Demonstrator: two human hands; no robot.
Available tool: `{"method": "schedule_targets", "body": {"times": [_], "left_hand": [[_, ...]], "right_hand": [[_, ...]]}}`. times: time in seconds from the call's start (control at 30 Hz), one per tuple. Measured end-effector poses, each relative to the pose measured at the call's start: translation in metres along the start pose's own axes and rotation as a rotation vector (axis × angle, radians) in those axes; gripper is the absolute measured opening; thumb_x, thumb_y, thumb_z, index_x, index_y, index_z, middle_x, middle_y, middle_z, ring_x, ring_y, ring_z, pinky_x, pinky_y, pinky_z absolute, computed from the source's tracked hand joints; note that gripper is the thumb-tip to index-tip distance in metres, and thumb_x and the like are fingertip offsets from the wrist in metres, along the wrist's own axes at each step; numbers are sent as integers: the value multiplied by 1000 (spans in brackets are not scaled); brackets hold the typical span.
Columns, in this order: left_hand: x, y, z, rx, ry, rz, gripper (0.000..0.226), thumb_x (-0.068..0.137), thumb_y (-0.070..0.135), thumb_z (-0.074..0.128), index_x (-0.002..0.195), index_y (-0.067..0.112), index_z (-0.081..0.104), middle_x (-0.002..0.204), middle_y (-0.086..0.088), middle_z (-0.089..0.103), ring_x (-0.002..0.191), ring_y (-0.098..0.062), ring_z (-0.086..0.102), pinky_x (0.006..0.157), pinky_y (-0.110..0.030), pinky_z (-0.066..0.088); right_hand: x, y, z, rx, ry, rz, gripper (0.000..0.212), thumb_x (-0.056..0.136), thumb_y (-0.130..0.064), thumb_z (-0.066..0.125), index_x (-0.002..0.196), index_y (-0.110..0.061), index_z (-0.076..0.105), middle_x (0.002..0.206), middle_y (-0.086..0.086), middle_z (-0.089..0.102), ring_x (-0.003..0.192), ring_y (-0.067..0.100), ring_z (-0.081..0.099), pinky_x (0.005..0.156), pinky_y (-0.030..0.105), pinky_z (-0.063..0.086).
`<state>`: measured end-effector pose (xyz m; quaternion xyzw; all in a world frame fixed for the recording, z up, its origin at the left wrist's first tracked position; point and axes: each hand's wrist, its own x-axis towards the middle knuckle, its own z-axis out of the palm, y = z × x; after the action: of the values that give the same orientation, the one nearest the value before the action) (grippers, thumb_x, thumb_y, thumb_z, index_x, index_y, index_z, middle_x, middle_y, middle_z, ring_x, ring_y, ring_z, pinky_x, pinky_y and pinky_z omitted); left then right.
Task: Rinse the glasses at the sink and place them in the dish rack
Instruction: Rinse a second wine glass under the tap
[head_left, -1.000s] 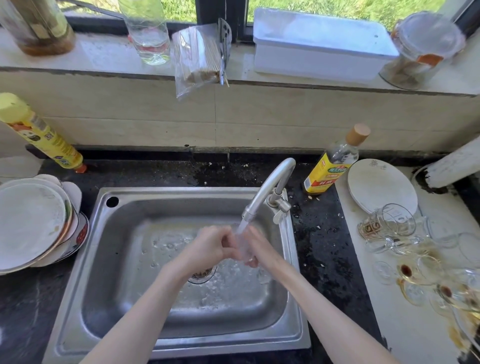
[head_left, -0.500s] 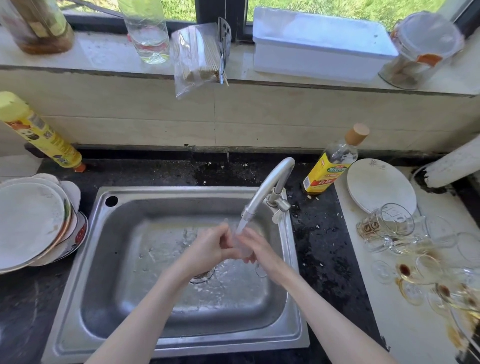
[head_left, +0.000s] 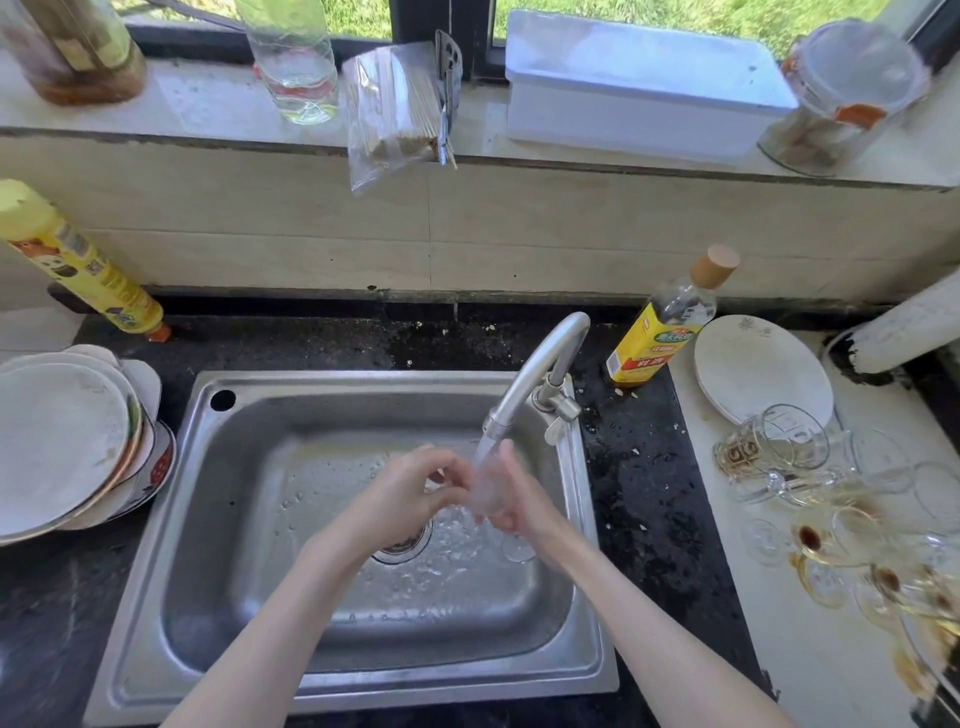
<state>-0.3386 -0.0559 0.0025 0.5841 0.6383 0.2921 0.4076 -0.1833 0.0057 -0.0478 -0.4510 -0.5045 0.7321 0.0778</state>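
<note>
Clear glass, wet and near-invisible under the tap stream, sits between both hands over the right half of the steel sink; looks like a small stemmed one, foot visible just below the right wrist, but that's a guess given blur. Right hand has fingers wrapped round the bowl. Left hand has fingers curled at the rim side, rubbing or pinching it; can't tell exactly how much it actually holds. Main risk: slip. Wet glass, running water, grip split between two hands, and a hard steel basin directly below, so a drop likely chips or breaks it. Second risk: knocking the rim on the spout, which hangs just above the hands. Third: the transfer. Dirty glasses lie crowded and tipped on the white counter to the right, some with brown residue, touching each other; reaching in for another with a wet hand could roll or clink them. No dish rack clearly in view, so placement spot is unknown.
</note>
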Motion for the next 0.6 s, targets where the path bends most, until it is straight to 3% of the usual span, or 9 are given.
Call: {"method": "schedule_targets", "body": {"times": [0.07,0.13,0.3,0.37,0.47,0.6], "left_hand": [[1,-3,-5,68,-7,59,23,80,8,68,76,31,66,76,24,61,87,1,51,79,-11,38],[3,-5,-7,73,11,72,17,81,10,69,80,27,71,77,25,62,88,1,50,80,-12,38],[2,-7,-2,33,2,81,8,81,7,68,83,14,72,80,20,62,86,0,55,79,-11,40],[1,-7,1,-46,41,23,16,83,2,65,78,16,69,80,17,62,80,3,57,75,-8,40],[2,-9,3,-194,161,-115,28,84,0,62,73,26,62,80,14,64,72,7,58,69,-7,41],[5,-6,2,-168,158,-112,27,86,6,62,77,32,61,85,14,63,78,8,57,73,-7,40]], "right_hand": [[0,0,-1,36,49,134,75,93,-64,9,110,-16,64,64,-2,63,46,5,48,45,16,27],[-2,-2,-1,71,16,220,75,91,-68,11,113,-17,60,59,-3,60,42,6,47,42,18,18],[-5,-6,-5,96,-82,235,73,88,-69,11,76,-19,63,53,2,54,34,6,27,38,19,12],[-3,-5,-5,141,-81,220,71,92,-64,11,83,-16,62,56,2,58,36,7,32,38,18,16],[-4,-6,-2,218,-82,129,53,97,-55,19,107,-22,59,76,3,61,52,7,48,47,20,23],[-4,-6,1,223,-54,41,47,97,-53,27,117,-20,54,81,3,57,52,5,45,50,21,26]]}}
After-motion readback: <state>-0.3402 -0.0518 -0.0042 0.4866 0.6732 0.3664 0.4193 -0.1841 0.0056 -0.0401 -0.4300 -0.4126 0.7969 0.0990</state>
